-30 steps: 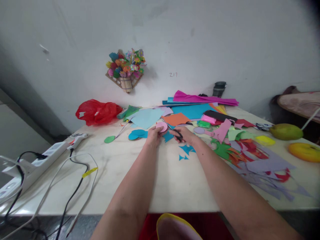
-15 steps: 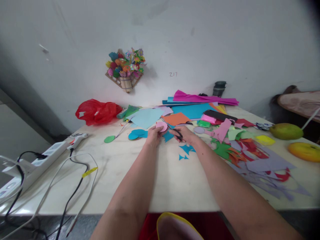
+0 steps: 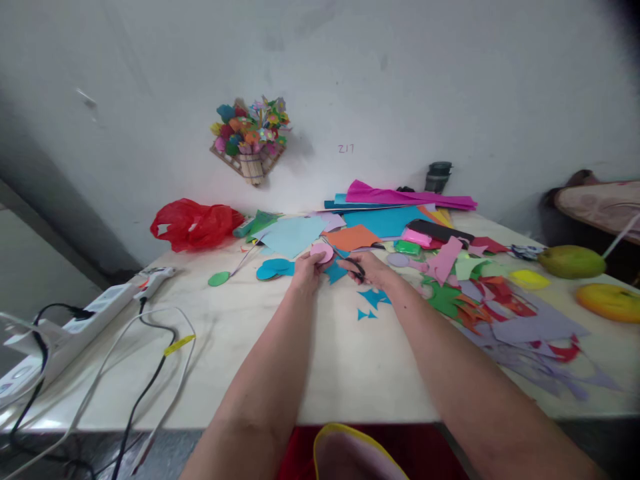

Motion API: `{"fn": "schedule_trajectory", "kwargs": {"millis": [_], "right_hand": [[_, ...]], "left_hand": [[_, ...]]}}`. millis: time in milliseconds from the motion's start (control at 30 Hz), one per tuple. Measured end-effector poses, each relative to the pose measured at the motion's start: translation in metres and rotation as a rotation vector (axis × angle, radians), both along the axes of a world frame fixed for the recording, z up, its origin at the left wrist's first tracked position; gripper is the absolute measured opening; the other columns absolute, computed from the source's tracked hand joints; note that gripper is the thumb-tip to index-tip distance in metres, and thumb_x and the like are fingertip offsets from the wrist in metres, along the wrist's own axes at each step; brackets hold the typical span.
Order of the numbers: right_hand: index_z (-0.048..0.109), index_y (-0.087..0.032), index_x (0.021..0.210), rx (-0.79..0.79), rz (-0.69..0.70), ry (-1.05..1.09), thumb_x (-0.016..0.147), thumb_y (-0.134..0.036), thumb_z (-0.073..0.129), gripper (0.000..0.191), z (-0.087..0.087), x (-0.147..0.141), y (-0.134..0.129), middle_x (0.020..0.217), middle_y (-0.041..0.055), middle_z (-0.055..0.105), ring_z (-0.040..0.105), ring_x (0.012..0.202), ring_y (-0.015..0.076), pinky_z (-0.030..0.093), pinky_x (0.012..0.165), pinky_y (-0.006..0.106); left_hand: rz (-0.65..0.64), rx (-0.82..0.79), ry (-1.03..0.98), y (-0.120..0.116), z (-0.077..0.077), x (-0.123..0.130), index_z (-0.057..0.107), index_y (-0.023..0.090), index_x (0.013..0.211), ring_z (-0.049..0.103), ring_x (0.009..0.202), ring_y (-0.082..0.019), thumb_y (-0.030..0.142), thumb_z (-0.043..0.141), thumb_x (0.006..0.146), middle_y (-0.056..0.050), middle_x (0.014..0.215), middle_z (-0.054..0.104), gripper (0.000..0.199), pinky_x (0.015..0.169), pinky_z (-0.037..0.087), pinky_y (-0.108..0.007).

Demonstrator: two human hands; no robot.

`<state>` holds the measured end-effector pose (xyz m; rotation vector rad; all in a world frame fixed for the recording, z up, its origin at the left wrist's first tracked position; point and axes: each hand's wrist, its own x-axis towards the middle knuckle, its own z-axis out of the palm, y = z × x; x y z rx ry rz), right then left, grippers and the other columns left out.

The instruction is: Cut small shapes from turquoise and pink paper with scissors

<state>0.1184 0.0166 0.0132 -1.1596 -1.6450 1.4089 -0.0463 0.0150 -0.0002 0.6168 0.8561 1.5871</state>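
Note:
My left hand (image 3: 307, 270) pinches a round pink paper piece (image 3: 321, 253) together with blue paper (image 3: 336, 269) that sticks out to its right. Around the handles of black scissors (image 3: 356, 267), my right hand (image 3: 369, 269) is closed, with the blades pointing up and left towards the paper. Left of my left hand lie blue paper circles (image 3: 273, 268). Small blue offcuts (image 3: 373, 298) rest on the table below my right hand.
Paper scraps (image 3: 530, 320) and two mangoes (image 3: 573, 262) are at the right. Coloured sheets (image 3: 383, 222) and a black phone-like object (image 3: 440, 232) lie behind. A red bag (image 3: 195, 223), green circle (image 3: 219, 279), power strip (image 3: 75, 333) and cables are at the left.

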Motion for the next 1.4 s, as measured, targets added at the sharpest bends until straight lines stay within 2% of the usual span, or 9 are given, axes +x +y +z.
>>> {"fn": "schedule_trajectory", "kwargs": {"millis": [400,733,1100,1400], "right_hand": [[0.050,-0.016,0.066,-0.014,-0.004,-0.015,0.082,-0.028,0.071,0.029,0.004,0.000,-0.003,0.047,-0.0046,0.051,0.044,0.032,0.0048,0.019,0.029,0.015],[0.052,-0.016,0.068,0.010,0.027,0.009,0.087,-0.028,0.066,0.027,0.001,0.001,0.000,0.048,-0.0030,0.055,0.046,0.032,0.0054,0.021,0.028,0.015],[0.053,-0.016,0.067,0.019,0.017,-0.002,0.082,-0.032,0.072,0.030,0.003,0.002,-0.003,0.047,-0.0035,0.055,0.046,0.033,0.0051,0.022,0.029,0.015],[0.052,-0.016,0.066,0.025,0.022,0.024,0.078,-0.037,0.074,0.033,-0.002,0.002,0.002,0.048,-0.0041,0.053,0.045,0.033,0.0046,0.020,0.028,0.015]], "left_hand": [[0.023,-0.003,-0.023,0.000,0.002,0.001,0.069,0.005,0.084,0.074,0.078,-0.025,0.000,0.066,0.067,-0.013,0.079,0.074,0.018,0.077,0.061,-0.035],[-0.023,0.015,0.009,0.003,-0.003,-0.003,0.069,0.004,0.081,0.073,0.071,-0.022,0.001,0.065,0.069,-0.014,0.080,0.074,0.013,0.068,0.060,-0.029],[-0.080,0.037,0.000,0.005,-0.007,-0.004,0.070,0.005,0.090,0.074,0.081,-0.025,0.001,0.069,0.067,-0.015,0.085,0.075,0.023,0.077,0.062,-0.034],[-0.095,0.055,0.036,0.008,-0.010,-0.006,0.070,0.006,0.089,0.074,0.081,-0.024,0.004,0.068,0.068,-0.014,0.086,0.075,0.020,0.079,0.061,-0.033]]}}
